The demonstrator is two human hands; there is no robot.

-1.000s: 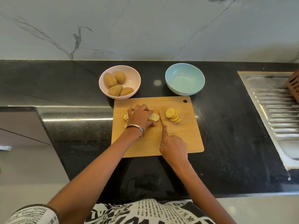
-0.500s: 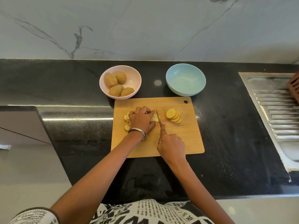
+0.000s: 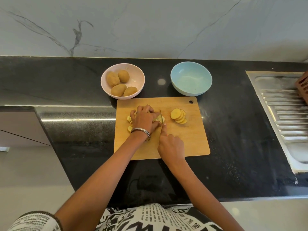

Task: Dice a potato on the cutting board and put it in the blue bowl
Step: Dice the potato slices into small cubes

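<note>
On the wooden cutting board [image 3: 186, 140] my left hand [image 3: 144, 118] holds down a stack of potato slices [image 3: 159, 118] with curled fingers. My right hand [image 3: 171, 145] grips a knife [image 3: 161, 116], forefinger along its spine, and the blade stands in the slices at my left fingertips. A fanned pile of round potato slices [image 3: 178, 116] lies to the right of the blade. Small cut potato pieces [image 3: 129, 124] lie left of my left hand. The blue bowl [image 3: 191, 78] sits beyond the board's far right corner with nothing in it.
A pink bowl [image 3: 138, 80] with several whole potatoes [image 3: 119, 84] stands beyond the board's far left corner. The black counter [image 3: 233, 130] ends in a steel sink drainer [image 3: 286, 110] at the right, with a brown crate [image 3: 303, 85] on it. A marble wall rises behind.
The knife moved left from the bare board beside the slices into the stack under my left hand. My left hand stayed on the stack.
</note>
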